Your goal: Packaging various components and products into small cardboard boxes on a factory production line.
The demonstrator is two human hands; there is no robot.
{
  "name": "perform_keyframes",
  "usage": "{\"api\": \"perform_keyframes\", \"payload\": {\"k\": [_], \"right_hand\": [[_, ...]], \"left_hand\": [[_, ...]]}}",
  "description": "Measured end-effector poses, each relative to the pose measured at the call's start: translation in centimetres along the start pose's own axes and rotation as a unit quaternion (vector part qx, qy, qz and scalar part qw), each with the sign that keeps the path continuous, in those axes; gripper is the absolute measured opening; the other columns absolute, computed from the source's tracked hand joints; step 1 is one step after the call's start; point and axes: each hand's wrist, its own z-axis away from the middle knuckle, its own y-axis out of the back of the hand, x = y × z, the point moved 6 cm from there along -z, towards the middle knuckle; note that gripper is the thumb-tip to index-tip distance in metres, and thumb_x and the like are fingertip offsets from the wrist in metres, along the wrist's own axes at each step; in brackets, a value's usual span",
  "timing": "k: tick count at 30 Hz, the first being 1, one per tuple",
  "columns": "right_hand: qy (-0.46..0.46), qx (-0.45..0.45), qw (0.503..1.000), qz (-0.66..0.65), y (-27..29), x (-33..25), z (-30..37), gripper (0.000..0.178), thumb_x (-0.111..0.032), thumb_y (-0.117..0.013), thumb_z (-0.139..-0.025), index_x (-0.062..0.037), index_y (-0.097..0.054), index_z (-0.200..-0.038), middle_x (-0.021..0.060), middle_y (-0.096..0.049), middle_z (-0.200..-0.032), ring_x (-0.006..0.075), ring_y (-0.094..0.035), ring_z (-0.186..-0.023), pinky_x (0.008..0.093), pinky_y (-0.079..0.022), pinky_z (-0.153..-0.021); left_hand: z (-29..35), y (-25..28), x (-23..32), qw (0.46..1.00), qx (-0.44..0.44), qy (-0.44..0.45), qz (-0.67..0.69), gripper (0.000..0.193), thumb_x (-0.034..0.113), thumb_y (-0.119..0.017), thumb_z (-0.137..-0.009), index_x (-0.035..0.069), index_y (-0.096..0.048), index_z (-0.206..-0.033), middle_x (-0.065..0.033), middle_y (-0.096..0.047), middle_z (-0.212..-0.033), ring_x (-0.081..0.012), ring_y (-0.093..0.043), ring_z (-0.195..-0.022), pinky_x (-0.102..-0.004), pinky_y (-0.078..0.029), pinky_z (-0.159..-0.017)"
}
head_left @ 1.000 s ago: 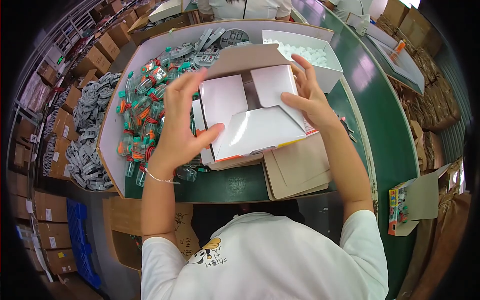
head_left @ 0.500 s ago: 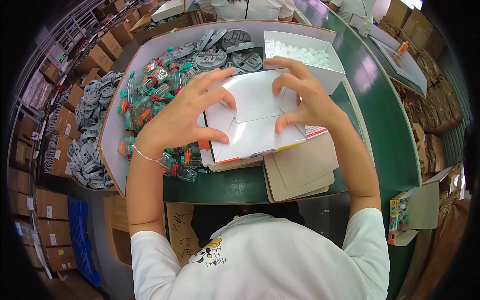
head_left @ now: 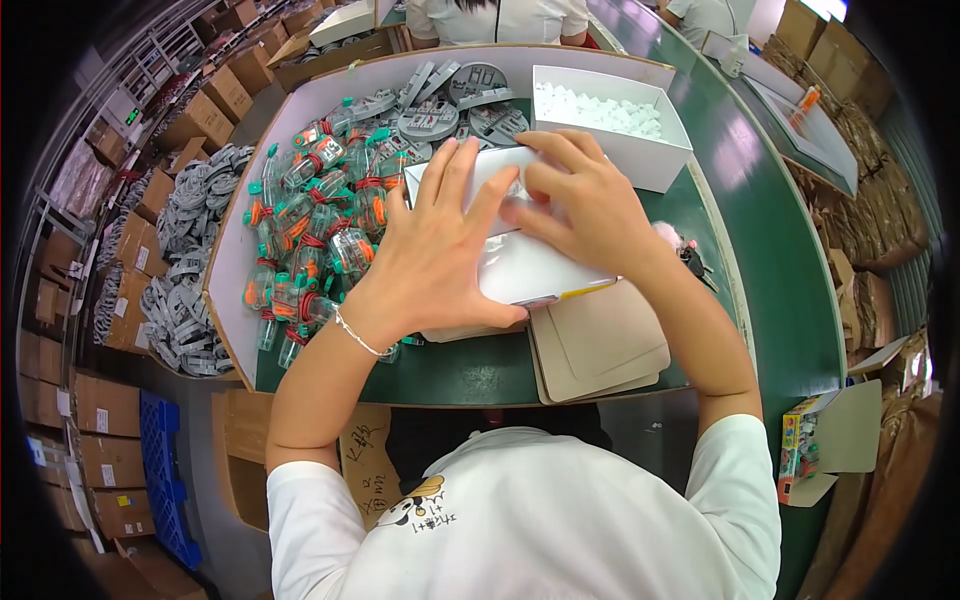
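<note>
A white cardboard box (head_left: 565,272) lies in front of me with its white inner side up and coloured printing along its near edge. My left hand (head_left: 425,262) spans its left part, fingers over the top and thumb at the near edge, gripping it. Bent over the box's upper right part, my right hand (head_left: 590,205) has its fingers curled at the flap and its thumb tucked inward. A shiny, wrinkled patch shows between the hands; what it is I cannot make out. Beneath the box is a stack of flat cardboard, mostly hidden.
Clear toy bottles (head_left: 290,215) with green caps and orange parts pile up at left. Grey round plastic parts (head_left: 430,118) lie behind them. A white box (head_left: 660,155) of small white pieces stands at far right. Brown cardboard sheets (head_left: 600,340) lie on the green table (head_left: 455,375).
My left hand has moved right across the box, its thumb now at the near edge. My right hand has shifted inward, its fingers curling closer over the flap. The hands are nearer each other.
</note>
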Motion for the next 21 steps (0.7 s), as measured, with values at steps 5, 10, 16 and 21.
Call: {"api": "perform_keyframes", "payload": {"k": [5, 10, 16, 21], "right_hand": [[-0.047, 0.029, 0.989, -0.14, 1.6, 0.6, 0.4, 0.038, -0.03, -0.075, -0.078, -0.005, -0.061, -0.103, 0.0116, -0.055, -0.127, 0.0332, -0.051, -0.117, 0.042, -0.047, -0.09], [-0.128, 0.018, 0.991, -0.036, 0.7, -0.7, -0.5, 0.056, -0.033, -0.076, -0.076, -0.0059, -0.057, -0.121, 0.0134, -0.055, -0.125, 0.0337, -0.05, -0.118, 0.0421, -0.047, -0.091], [-0.12, -0.012, 0.992, 0.032, -0.1, -1.3, -0.9, 0.056, -0.032, -0.075, -0.077, -0.0067, -0.057, -0.124, 0.0145, -0.053, -0.126, 0.0348, -0.049, -0.119, 0.0416, -0.047, -0.093], [-0.084, 0.028, 0.994, -0.061, 1.0, -1.0, -0.8, 0.056, -0.033, -0.072, -0.081, -0.0047, -0.054, -0.126, 0.0133, -0.049, -0.135, 0.0311, -0.048, -0.124, 0.039, -0.044, -0.098]], "left_hand": [[0.3, 0.2, -0.3, 1.0, 0.001, 0.004, 0.024, 0.12, 0.053, -0.082, -0.048, 0.011, -0.028, -0.147, -0.0238, -0.031, -0.144, -0.0414, -0.029, -0.137, -0.0651, -0.034, -0.093], [0.2, 0.0, -0.2, 0.998, 0.024, 0.012, 0.061, 0.128, 0.052, -0.082, -0.048, 0.017, -0.02, -0.154, -0.0218, -0.032, -0.144, -0.0397, -0.03, -0.136, -0.0636, -0.035, -0.092], [0.4, 0.0, -0.2, 0.996, 0.041, -0.005, 0.073, 0.13, 0.051, -0.082, -0.047, 0.016, -0.018, -0.155, -0.0217, -0.033, -0.143, -0.039, -0.031, -0.135, -0.0612, -0.035, -0.091], [1.0, 0.8, -0.4, 0.998, 0.041, 0.01, 0.038, 0.131, 0.05, -0.083, -0.046, 0.012, -0.019, -0.154, -0.0209, -0.034, -0.142, -0.0385, -0.032, -0.134, -0.0589, -0.035, -0.094]]}}
